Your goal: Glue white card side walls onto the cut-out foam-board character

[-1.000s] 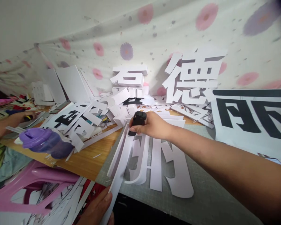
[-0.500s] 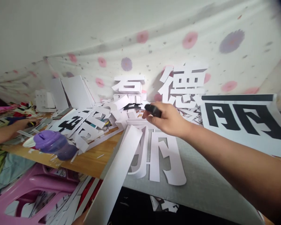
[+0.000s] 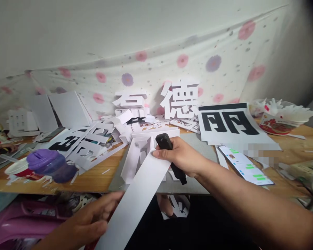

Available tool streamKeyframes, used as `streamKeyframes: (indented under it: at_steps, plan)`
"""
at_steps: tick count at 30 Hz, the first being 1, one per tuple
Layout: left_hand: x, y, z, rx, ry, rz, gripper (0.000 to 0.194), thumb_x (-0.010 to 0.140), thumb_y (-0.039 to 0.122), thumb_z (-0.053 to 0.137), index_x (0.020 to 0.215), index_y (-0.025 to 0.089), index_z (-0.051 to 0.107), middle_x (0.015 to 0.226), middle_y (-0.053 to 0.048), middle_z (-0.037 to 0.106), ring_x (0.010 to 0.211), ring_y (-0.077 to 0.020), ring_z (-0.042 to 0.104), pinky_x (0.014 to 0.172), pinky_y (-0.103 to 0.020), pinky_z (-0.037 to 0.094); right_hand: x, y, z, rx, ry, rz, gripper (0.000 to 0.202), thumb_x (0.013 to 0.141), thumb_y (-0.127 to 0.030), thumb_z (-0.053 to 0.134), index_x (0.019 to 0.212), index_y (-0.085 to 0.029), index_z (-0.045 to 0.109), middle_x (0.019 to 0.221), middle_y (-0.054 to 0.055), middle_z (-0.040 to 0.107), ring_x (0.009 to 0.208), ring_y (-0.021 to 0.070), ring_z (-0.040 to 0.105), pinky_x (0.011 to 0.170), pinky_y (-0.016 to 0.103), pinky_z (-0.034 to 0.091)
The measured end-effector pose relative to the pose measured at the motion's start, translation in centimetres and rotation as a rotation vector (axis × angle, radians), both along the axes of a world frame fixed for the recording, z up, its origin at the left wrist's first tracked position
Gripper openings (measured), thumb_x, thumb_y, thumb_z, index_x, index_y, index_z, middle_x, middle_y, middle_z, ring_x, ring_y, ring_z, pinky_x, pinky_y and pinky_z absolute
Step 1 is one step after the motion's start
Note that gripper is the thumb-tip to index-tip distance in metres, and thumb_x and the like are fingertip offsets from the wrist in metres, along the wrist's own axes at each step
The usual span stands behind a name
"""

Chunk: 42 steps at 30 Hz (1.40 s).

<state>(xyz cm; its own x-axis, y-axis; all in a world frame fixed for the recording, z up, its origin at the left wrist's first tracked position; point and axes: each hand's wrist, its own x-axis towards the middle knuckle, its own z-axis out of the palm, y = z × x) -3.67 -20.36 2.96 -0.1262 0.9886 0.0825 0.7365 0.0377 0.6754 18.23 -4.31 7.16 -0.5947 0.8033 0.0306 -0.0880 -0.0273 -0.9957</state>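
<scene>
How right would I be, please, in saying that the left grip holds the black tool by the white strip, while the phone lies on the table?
One thing is off: the head view shows the right grip, not the left grip, holding the black tool by the white strip; the phone does lie on the table.

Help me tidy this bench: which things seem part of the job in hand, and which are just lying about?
Seem part of the job:
white strip
black tool in the right grip
white walled piece behind the strip
grey mat
probably the printed sheet

Seem just lying about:
purple-lidded bottle
phone
pink stool
patterned bowl at far right
</scene>
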Motion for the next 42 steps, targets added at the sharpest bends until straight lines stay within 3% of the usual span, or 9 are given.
streamKeyframes:
  at_steps: [5, 9, 15, 19, 23, 29, 33, 38, 42]
  plan:
    - [3.2, 3.0, 0.0, 0.006, -0.022, -0.101, 0.091, 0.065, 0.046, 0.075, 0.145, 0.026, 0.035, 0.129, -0.012, 0.061, 0.113, -0.0333, 0.061, 0.092, -0.043, 0.052, 0.4, -1.0, -1.1, 0.022, 0.012, -0.059, 0.016, 0.072, -0.029, 0.07, 0.067, -0.02, 0.058, 0.065, 0.0, 0.054, 0.055, 0.014, 0.049, 0.047, 0.026, 0.04]
    - [5.6, 4.6, -0.7, 0.177, 0.317, 0.001, 0.08, 0.072, 0.031, 0.071, 0.142, 0.032, 0.034, 0.133, -0.005, 0.059, 0.112, -0.0305, 0.062, 0.088, -0.04, 0.054, 1.8, -1.1, -2.4, 0.089, 0.011, -0.186, 0.02, 0.077, -0.036, 0.067, 0.072, -0.019, 0.057, 0.065, 0.0, 0.051, 0.055, 0.0142, 0.047, 0.051, 0.027, 0.041]
    - [4.9, 5.5, -2.8, 0.213, 0.593, 0.032, 0.069, 0.084, 0.042, 0.065, 0.142, 0.031, 0.029, 0.132, -0.007, 0.061, 0.105, -0.0295, 0.067, 0.072, -0.033, 0.055, 6.3, -1.7, -4.9, 0.294, 0.083, -0.432, 0.032, 0.07, -0.021, 0.061, 0.102, -0.024, 0.06, 0.087, 0.002, 0.054, 0.084, 0.0199, 0.053, 0.076, 0.033, 0.045]
    - [5.5, 6.1, -3.5, 0.205, 0.705, -0.033, 0.066, 0.085, 0.04, 0.065, 0.14, 0.03, 0.031, 0.124, -0.005, 0.066, 0.094, -0.0276, 0.07, 0.067, -0.032, 0.054, 8.1, -1.7, -6.2, 0.724, -0.007, -0.464, 0.03, 0.073, -0.012, 0.056, 0.098, -0.026, 0.063, 0.105, 0.004, 0.051, 0.103, 0.0238, 0.048, 0.094, 0.042, 0.04]
    - [5.9, 6.6, -3.8, 0.207, 0.747, -0.032, 0.068, 0.083, 0.039, 0.067, 0.141, 0.032, 0.031, 0.116, 0.0, 0.07, 0.085, -0.0246, 0.072, 0.06, -0.032, 0.053, 9.2, -0.8, -8.9, 1.141, -0.662, -0.356, 0.055, 0.08, 0.0, 0.048, 0.123, -0.03, 0.063, 0.128, 0.01, 0.044, 0.114, 0.0294, 0.038, 0.1, 0.053, 0.034]
    - [5.2, 7.2, -4.6, 0.181, 0.787, -0.064, 0.066, 0.085, 0.039, 0.063, 0.142, 0.032, 0.031, 0.113, 0.001, 0.071, 0.083, -0.0238, 0.072, 0.06, -0.032, 0.054, 11.1, 0.0, -12.3, 1.03, -0.993, -0.224, 0.049, 0.082, 0.002, 0.047, 0.117, -0.025, 0.069, 0.131, 0.01, 0.05, 0.115, 0.0266, 0.044, 0.097, 0.04, 0.044]
    - [5.2, 7.7, -4.5, 0.188, 0.787, -0.098, 0.064, 0.087, 0.038, 0.061, 0.143, 0.032, 0.032, 0.115, 0.0, 0.069, 0.086, -0.0229, 0.071, 0.062, -0.031, 0.055, 10.9, 0.2, -12.1, 0.922, -1.102, -0.292, 0.051, 0.086, -0.001, 0.044, 0.129, -0.023, 0.06, 0.133, 0.007, 0.053, 0.115, 0.0207, 0.05, 0.1, 0.031, 0.043]
    - [6.1, 8.1, -3.2, 0.163, 0.873, -0.111, 0.066, 0.082, 0.037, 0.068, 0.142, 0.031, 0.04, 0.11, -0.002, 0.07, 0.078, -0.025, 0.071, 0.059, -0.034, 0.054, 8.9, 1.0, -11.0, 0.715, -1.271, -0.45, 0.054, 0.091, -0.04, 0.055, 0.136, -0.011, 0.052, 0.112, 0.021, 0.062, 0.102, 0.036, 0.059, 0.087, 0.049, 0.046]
    - [6.2, 8.1, -1.9, 0.158, 0.942, -0.119, 0.069, 0.08, 0.039, 0.07, 0.142, 0.032, 0.042, 0.099, -0.001, 0.07, 0.069, -0.0251, 0.069, 0.053, -0.035, 0.052, 7.9, 1.9, -10.8, 0.589, -1.304, -0.469, 0.06, 0.082, -0.03, 0.06, 0.136, -0.007, 0.05, 0.096, 0.019, 0.068, 0.086, 0.0348, 0.065, 0.073, 0.043, 0.049]
